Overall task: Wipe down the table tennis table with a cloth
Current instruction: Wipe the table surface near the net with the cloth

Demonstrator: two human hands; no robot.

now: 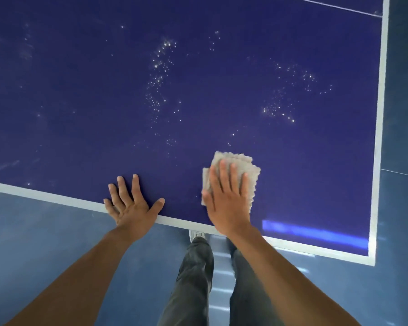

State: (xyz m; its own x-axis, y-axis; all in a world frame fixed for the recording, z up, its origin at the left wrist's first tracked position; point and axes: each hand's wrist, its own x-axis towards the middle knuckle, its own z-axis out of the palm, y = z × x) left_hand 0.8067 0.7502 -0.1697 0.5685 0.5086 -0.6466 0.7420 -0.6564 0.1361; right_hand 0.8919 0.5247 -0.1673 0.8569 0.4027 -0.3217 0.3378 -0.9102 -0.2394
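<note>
Pressing grey cloth (247,165) flat to the desk (198,90) just past its near white edge line (57,198), right hand (226,196) fingers (222,170) straight, probably for even pressure. Likely bracing, left hand (130,203) straddles that line, fingers splayed and released.

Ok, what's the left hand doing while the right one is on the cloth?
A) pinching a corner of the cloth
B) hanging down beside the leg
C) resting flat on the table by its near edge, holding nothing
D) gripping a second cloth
C: the left hand lies flat, fingers spread, on the table at its white near edge and holds nothing. The right hand presses the cloth beside it.
</note>
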